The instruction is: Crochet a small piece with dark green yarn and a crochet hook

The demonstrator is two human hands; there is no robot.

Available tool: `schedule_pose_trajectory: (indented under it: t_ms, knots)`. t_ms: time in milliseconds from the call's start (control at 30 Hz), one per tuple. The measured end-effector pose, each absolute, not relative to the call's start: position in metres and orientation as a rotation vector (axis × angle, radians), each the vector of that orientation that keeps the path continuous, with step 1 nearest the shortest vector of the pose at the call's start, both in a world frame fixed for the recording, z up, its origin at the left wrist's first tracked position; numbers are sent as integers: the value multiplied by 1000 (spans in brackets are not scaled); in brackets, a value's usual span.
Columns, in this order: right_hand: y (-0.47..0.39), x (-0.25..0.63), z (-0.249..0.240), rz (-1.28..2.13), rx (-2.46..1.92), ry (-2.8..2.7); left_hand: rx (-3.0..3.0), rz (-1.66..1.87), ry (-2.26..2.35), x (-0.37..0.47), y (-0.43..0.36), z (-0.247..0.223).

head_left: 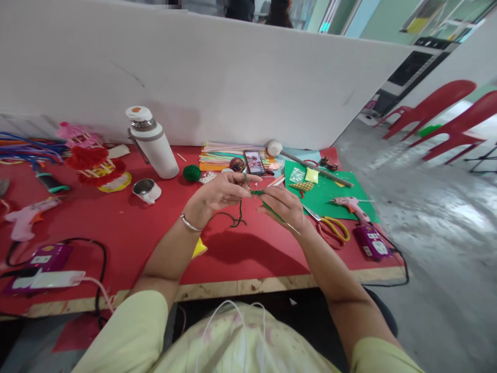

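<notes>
Both hands are raised over the middle of the red table. My left hand [223,192] pinches a small piece of green yarn work [255,192], with a strand running up over the index finger. Close against it, my right hand [284,203] is closed around a thin crochet hook [275,211] with a green grip; its metal end sticks out below the palm. The hook's working tip at the yarn is too small to make out. A loose dark green yarn tail [237,221] hangs beneath my left hand. The green yarn ball [191,173] lies further back.
A white thermos [155,150] and a steel-lined cup [146,190] stand left. Scissors [330,228] and a pink glue gun [351,206] lie right, by a green sheet [359,192]. A phone [254,162] rests behind the hands. A white partition [233,77] borders the back.
</notes>
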State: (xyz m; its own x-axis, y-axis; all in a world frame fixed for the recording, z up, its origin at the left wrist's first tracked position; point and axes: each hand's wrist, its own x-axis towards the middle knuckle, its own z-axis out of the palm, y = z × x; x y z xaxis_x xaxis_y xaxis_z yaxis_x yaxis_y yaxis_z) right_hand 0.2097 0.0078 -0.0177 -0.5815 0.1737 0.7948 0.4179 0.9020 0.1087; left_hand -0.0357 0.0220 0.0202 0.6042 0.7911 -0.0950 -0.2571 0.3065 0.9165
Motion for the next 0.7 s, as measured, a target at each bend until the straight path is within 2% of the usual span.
schedule_pose_trajectory:
  t_ms: [167,267,700]
  knots:
    - [6,222,-5,-605,-459,-2348,1195,873,802,-28,20,17]
    - [-1,224,0,-626,-559,-2432,1293,946,903,-24,21,13]
    - [-16,226,14,76,-524,-2371,1314,908,865,-26,19,14]
